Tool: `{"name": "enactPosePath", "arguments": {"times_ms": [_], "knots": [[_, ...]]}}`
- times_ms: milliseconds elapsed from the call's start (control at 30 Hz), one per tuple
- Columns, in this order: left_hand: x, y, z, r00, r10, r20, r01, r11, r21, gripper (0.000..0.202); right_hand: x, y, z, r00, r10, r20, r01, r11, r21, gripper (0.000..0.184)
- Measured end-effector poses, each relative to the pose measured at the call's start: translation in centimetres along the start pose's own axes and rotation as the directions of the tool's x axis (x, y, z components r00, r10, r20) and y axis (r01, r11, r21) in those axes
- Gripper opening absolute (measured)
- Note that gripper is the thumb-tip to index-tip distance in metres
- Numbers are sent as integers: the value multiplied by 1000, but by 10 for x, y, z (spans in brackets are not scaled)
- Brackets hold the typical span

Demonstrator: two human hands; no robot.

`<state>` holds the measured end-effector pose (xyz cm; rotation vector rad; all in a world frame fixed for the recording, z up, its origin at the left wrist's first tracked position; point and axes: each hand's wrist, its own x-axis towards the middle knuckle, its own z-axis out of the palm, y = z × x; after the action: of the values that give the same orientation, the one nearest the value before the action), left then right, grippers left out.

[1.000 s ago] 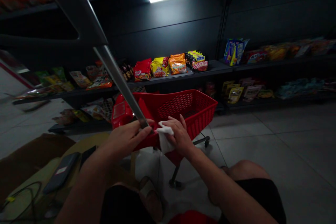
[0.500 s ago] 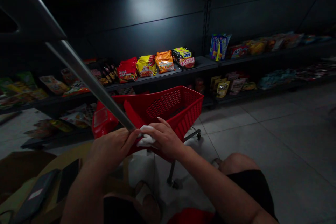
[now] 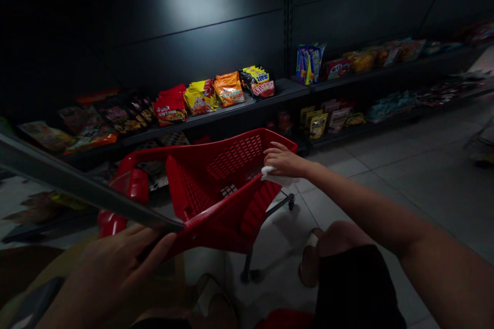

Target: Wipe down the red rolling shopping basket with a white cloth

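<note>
My right hand [image 3: 285, 160] is closed on a white cloth [image 3: 276, 177] and presses it onto the near side rim of a red shopping cart [image 3: 227, 226], close to its front end. At the cart's rear corner, my left hand [image 3: 123, 257] is wrapped round the lower part of a long grey metal bar [image 3: 88, 185]. The bar slants up to the left and leaves the view; its lower end meets the red rim. Some left fingers are hidden under the bar. Inside, the basket shows its perforated walls.
Behind the cart runs a dark shelf [image 3: 285, 93] with bagged snacks [image 3: 229, 88]. Pouches [image 3: 317, 124] sit on the level below. A dark flat device [image 3: 36, 300] lies at lower left. The person's legs and sandals [image 3: 309, 262] are under the arms, on the tiled floor [image 3: 378, 164].
My right hand has slid the cloth forward along the rim, away from my left hand. The bar has tipped lower to the left, with my left hand moving left and down.
</note>
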<state>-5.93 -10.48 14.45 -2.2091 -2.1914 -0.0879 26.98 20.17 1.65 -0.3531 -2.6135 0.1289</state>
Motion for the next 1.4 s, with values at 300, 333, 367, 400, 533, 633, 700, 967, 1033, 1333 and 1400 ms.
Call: {"name": "enactPosePath", "arguments": {"times_ms": [300,333,367,400,533,633,700,967,1033,1333,1400], "knots": [[1,-1,2,1000,-4,-12,3,997,-72,49,-54,103,-28,917,392,75,-377,913,-158,23],[3,0,1,1000,-12,-18,10,996,-87,50,-59,107,-25,903,426,59,-416,901,-124,25],[5,1,0,999,-28,-27,25,995,-97,52,-63,110,-22,885,466,23,-463,883,-75,27],[7,3,-1,998,-48,-30,44,994,-103,54,-66,111,-17,851,524,-44,-525,851,-18,29],[15,5,-4,994,-103,27,105,989,-101,59,-63,106,4,299,830,-470,-799,487,352,47],[18,8,-4,989,-148,16,149,987,-54,62,-39,85,24,-1,871,-492,-726,338,599,53],[19,13,-4,987,-158,12,158,987,-32,65,-17,57,41,48,878,-477,-678,379,630,43],[27,35,-6,975,-220,-39,216,972,-93,65,55,-158,83,361,762,-538,-241,633,736,36],[30,40,-6,970,-235,-61,234,972,-32,67,64,-204,77,457,735,-501,-147,618,772,41],[37,60,-7,980,-193,-42,197,968,153,66,8,-231,162,717,376,-588,-150,906,396,30],[40,62,-6,980,-195,-43,200,969,147,66,-8,-226,177,725,435,-534,-209,878,432,31]]}}
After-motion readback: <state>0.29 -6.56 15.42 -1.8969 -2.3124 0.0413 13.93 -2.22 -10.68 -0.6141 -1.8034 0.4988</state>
